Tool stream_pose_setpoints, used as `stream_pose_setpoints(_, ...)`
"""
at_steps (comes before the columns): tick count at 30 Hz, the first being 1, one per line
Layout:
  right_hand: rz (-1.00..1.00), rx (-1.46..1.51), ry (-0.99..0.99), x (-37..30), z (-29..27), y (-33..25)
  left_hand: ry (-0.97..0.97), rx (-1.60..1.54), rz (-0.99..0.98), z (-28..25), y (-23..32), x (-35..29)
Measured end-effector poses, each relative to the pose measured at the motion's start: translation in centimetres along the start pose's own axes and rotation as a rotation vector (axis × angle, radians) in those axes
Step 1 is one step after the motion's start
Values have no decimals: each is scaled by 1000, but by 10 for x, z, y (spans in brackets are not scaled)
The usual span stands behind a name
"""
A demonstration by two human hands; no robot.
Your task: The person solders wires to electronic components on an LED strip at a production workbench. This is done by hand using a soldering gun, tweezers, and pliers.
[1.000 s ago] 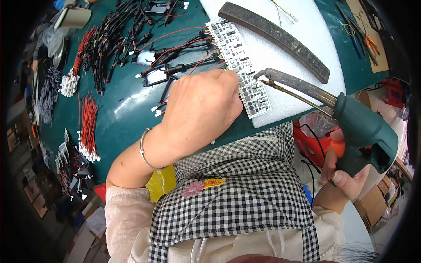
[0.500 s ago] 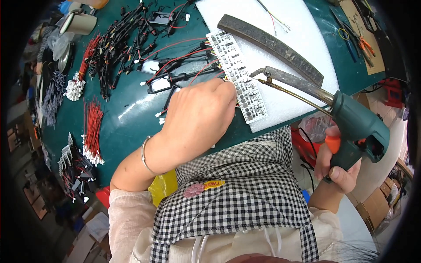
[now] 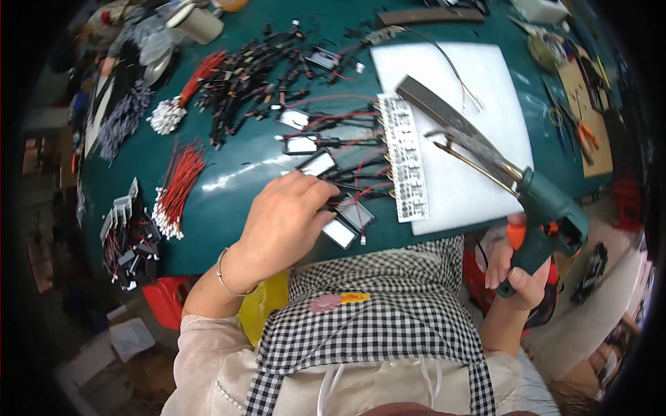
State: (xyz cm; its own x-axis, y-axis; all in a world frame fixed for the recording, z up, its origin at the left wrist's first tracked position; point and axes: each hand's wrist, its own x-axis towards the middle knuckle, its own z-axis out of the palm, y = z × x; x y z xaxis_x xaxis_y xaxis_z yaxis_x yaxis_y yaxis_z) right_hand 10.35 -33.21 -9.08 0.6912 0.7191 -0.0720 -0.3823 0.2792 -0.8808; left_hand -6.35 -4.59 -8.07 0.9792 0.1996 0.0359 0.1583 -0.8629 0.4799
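My right hand [image 3: 517, 270] grips the green handle of a soldering gun [image 3: 551, 215]. Its metal tip and thin brass-coloured tube point up and left, just right of a white circuit board panel [image 3: 406, 163]. My left hand [image 3: 284, 218] lies low over several small black-framed modules, its thumb and forefinger bent but apart. By its fingertips are a white-faced module [image 3: 340, 234] and a dark module [image 3: 357, 213]. From the modules, red and black wires [image 3: 347, 142] run to the panel's left edge. Part of one module [image 3: 319, 163] shows above my knuckles.
A white foam sheet [image 3: 479, 83] lies under the panel, with a dark flat bar [image 3: 444, 114] across it. Heaped black cables [image 3: 250, 83] and red wire bundles [image 3: 182, 182] with white connectors fill the left side. Pliers [image 3: 586, 132] lie at the far right.
My left hand has drawn back from the panel's edge to the left, over the modules. The camera view has shifted, showing more of the table's far side. The right hand still holds the soldering gun.
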Motion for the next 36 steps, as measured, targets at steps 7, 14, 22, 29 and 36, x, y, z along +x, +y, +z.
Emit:
stream_pose_setpoints(7, -89, 26, -12, 7, -1, 7, 225, 44, -67, -31, -32, 4)
stream_pose_setpoints(14, -123, 3, 4, 5, 0, 11, 368, 234, -398, -52, -104, 41)
stream_pose_setpoints(22, -107, 3, 30, 6, -1, 14, 92, 384, -369, -44, -123, 49)
stream_pose_setpoints(29, -88, -27, 26, 12, 3, 14, 80, 420, -498, -50, -124, 44)
stream_pose_setpoints(36, -124, -50, -3, 19, 9, 12, 262, 235, -463, -84, -115, 28)
